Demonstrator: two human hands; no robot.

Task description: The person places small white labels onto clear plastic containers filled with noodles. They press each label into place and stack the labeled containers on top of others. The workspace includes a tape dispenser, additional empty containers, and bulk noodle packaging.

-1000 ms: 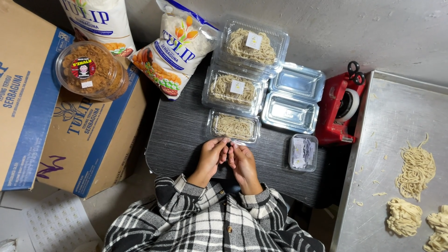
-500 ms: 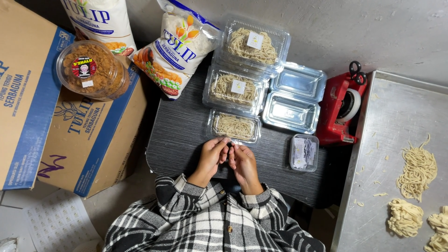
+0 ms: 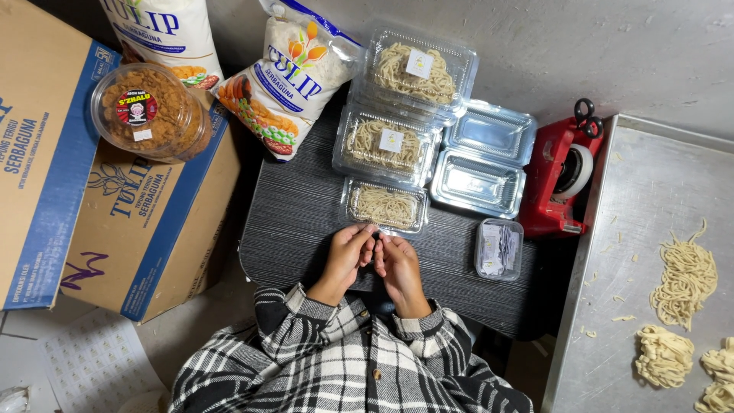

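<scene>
My left hand [image 3: 348, 256] and right hand [image 3: 398, 265] pinch something tiny together — I can't tell what — beside the clear lidded noodle tray [image 3: 384, 206]; fumbling could drop it onto the dark table [image 3: 298, 222].

pale noodles, black table, red dispenser, blue-and-tan boxes

the table top [image 3: 306, 222] is black with a fine streaked grain; the sleeves [image 3: 306, 321] are a black-and-white plaid. the clear boxes [image 3: 386, 206] hold pale yellow-beige noodles, two of them with a small white label, and two empty trays [image 3: 478, 183] look silvery clear. the tape dispenser [image 3: 554, 180] is red with a white roll and black scissor handles on top. the metal tray [image 3: 650, 199] is dull grey with cream noodle heaps [image 3: 684, 275]. the cardboard boxes [image 3: 153, 229] are tan with blue bands. the flour bags [image 3: 294, 76] are white with blue and orange print; the round tub [image 3: 149, 111] shows brown filling under a red-and-black label.
</scene>
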